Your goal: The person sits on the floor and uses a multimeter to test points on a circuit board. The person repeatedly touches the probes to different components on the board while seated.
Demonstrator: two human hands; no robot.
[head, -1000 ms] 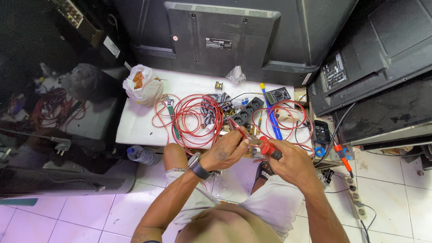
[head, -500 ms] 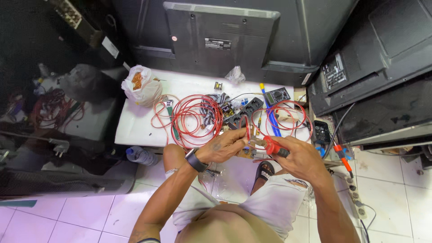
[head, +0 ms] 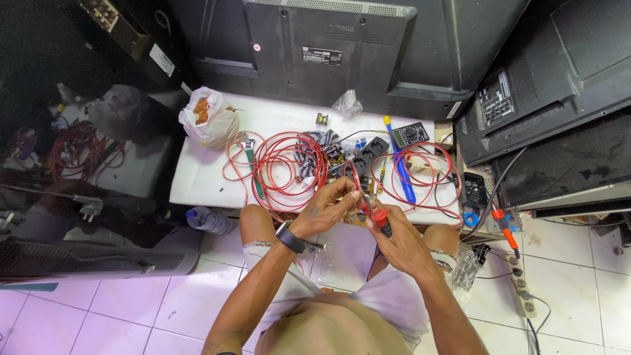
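My left hand (head: 327,209), with a dark watch on its wrist, pinches a loop of thin red wire (head: 351,177) just above my knees. My right hand (head: 397,238) grips a red-handled tool (head: 379,217) whose tip meets the wire between the two hands. Both hands hover at the front edge of a low white table (head: 204,177). Coils of red wire (head: 286,167) lie on the table just beyond my left hand.
On the table sit a black power strip (head: 368,152), a multimeter (head: 409,135), a blue-handled tool (head: 402,174), another red coil (head: 414,172) and a white bag (head: 209,119). Television backs (head: 342,46) stand behind and right. An orange screwdriver (head: 505,227) and a plastic bottle (head: 207,220) lie on the floor.
Both hands have stayed near the table's front edge, shifting slightly; the left hand's fingers now pinch the red wire higher, and the red-handled tool sits closer to it.
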